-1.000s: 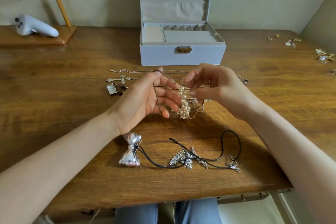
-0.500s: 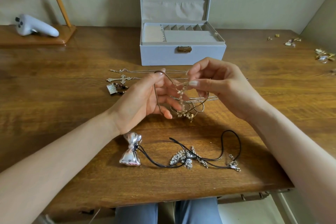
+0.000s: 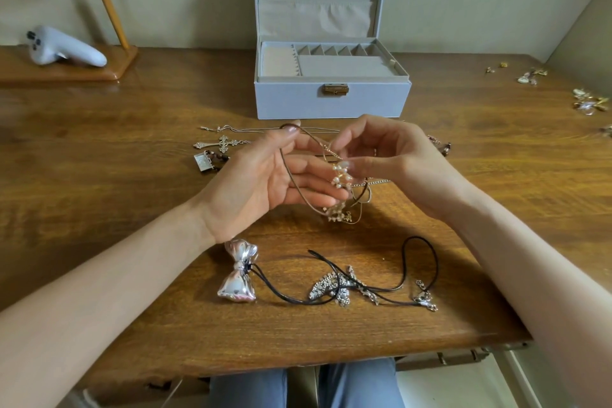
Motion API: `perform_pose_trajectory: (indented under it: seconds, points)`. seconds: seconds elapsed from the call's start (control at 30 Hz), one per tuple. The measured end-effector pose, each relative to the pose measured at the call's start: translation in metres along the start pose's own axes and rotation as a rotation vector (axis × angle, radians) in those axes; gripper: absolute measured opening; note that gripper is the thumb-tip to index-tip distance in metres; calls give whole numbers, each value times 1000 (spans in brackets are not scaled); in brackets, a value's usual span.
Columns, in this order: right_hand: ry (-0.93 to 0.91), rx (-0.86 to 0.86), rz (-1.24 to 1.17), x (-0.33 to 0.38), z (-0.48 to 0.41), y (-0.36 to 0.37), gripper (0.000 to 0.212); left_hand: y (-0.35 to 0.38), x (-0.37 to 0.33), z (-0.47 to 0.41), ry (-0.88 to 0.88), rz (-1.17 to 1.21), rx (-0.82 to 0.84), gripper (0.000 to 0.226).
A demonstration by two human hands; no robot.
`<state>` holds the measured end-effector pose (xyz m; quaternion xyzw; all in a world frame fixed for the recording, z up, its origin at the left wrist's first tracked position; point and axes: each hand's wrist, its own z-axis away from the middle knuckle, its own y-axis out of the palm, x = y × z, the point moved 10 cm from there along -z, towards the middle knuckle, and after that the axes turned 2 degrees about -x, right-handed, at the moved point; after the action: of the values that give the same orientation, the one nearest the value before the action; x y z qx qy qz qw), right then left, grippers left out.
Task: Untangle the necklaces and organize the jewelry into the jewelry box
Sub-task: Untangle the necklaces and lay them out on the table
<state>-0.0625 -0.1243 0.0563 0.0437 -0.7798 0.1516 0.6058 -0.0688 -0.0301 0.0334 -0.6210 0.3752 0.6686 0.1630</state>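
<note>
The jewelry box (image 3: 332, 102) stands open at the back of the counter (image 3: 99, 156), lid upright. Just in front of it both hands work a tangle of necklaces (image 3: 341, 190) lifted off the wood. The left hand (image 3: 261, 179) lies palm up, fingers loose and nearly straight, with a dark cord looped over its thumb. The right hand (image 3: 394, 159) pinches the pearl cluster between thumb and fingertips. Nearer than the box, a silver bow necklace (image 3: 236, 275) on black cord lies flat; a cross pendant (image 3: 222, 143) lies in front of the box's left corner.
</note>
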Motion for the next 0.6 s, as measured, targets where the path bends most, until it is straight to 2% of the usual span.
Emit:
perform_pose_trajectory:
  seconds: [0.23,0.43,0.6]
  points:
    - [-16,-60,-43,0,-1,-7,17,1,-2,4,-20,-61,-38,40]
    - [1,-77,-160,0,-2,-13,14,8,8,9,-95,-286,68,49]
    - [45,-30,-166,-3,0,-11,11,-2,-7,6,14,-316,-66,43]
